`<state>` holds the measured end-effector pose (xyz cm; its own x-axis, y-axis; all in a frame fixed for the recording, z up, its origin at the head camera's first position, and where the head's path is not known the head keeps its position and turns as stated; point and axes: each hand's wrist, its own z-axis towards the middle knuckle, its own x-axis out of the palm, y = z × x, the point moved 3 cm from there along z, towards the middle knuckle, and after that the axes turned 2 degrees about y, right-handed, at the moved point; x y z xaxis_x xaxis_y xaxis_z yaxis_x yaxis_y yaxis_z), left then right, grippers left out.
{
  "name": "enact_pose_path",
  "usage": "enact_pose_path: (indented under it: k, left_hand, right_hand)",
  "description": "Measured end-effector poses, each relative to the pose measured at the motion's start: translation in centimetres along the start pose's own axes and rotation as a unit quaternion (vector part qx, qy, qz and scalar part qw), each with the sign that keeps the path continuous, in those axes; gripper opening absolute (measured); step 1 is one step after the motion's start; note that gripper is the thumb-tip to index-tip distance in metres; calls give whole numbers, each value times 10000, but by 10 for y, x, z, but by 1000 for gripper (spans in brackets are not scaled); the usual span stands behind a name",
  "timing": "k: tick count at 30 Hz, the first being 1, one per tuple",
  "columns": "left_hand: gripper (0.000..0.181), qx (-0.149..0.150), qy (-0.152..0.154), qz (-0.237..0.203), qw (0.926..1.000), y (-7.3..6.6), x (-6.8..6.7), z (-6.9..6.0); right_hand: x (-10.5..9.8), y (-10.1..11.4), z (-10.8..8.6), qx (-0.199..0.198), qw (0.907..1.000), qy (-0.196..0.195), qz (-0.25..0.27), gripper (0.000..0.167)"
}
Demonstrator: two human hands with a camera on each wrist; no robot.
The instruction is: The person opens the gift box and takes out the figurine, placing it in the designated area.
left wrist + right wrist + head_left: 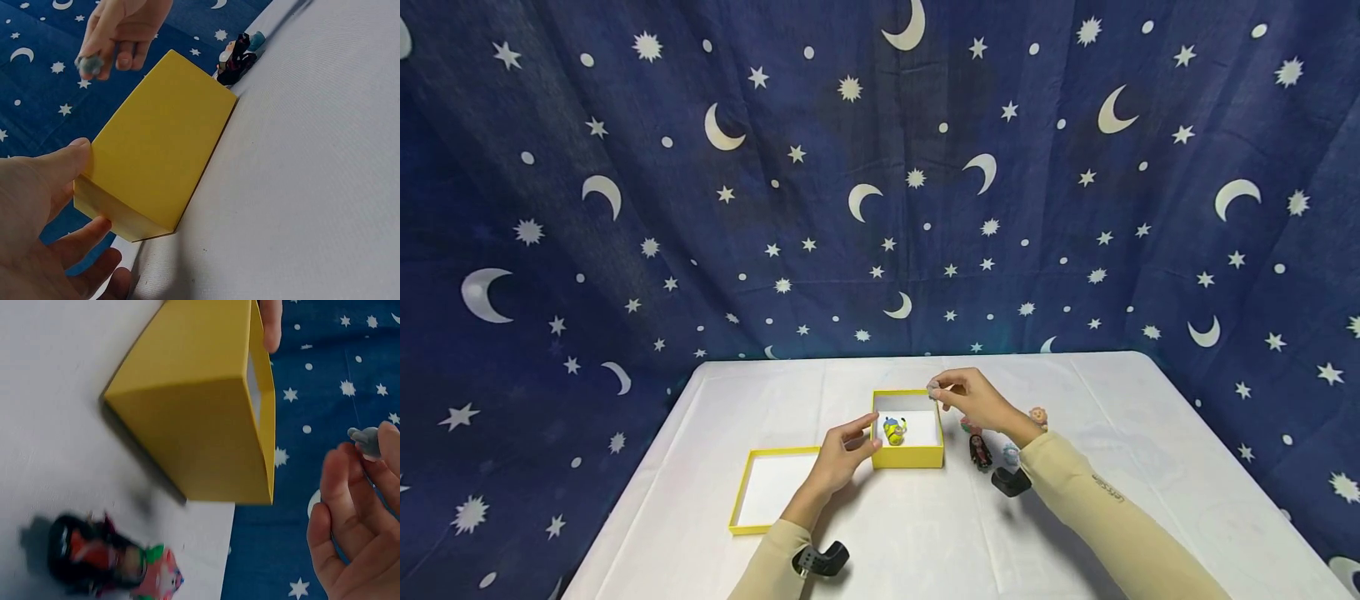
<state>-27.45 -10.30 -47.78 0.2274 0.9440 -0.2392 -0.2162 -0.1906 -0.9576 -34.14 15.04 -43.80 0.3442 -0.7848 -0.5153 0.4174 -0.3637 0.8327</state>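
A yellow box [908, 457] with a white inside stands uncovered on the table. Small yellow and blue toy figures [894, 431] lie within it, by its left side. The left hand [841, 457] rests against the box's left side, thumb by the front corner and fingers spread, touching the wall in the left wrist view. Above the box's back right corner, the right hand [973, 398] pinches a small grey figurine [367, 441] between thumb and fingertips. The figurine's exact kind is too small to tell.
A yellow-rimmed box lid [775, 492] lies left of the box, white inside up. Right of the box are a dark-haired doll [980, 452], a pink figure [164, 578], a pale blue figure [1011, 454] and a peach-coloured figure [1038, 417]. A starry curtain [880, 208] hangs behind the table.
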Motion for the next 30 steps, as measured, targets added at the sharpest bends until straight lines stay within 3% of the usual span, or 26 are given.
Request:
enact_pose_path:
  k: [6,13,17,24,30]
  left_hand:
    - [44,-71,-228,40,9997,15,4,6]
    - [44,-159,-381,176,9990,35,5,13]
    - [44,-188,-361,139,9991,32,5,11]
    - [44,-104,-241,76,9996,9,4,1]
    - [45,-144,-194,36,9997,26,3,9]
  right_hand:
    - [-15,-7,-12,91,9999,-75,86,28]
    - [-20,-11,-25,9,9986,-499,-199,23]
    - [-21,-13,-32,16,9974,-671,-272,21]
    - [-24,-17,-42,-140,9979,-628,20,23]
    - [-27,-22,-50,-89,9976,-658,182,26]
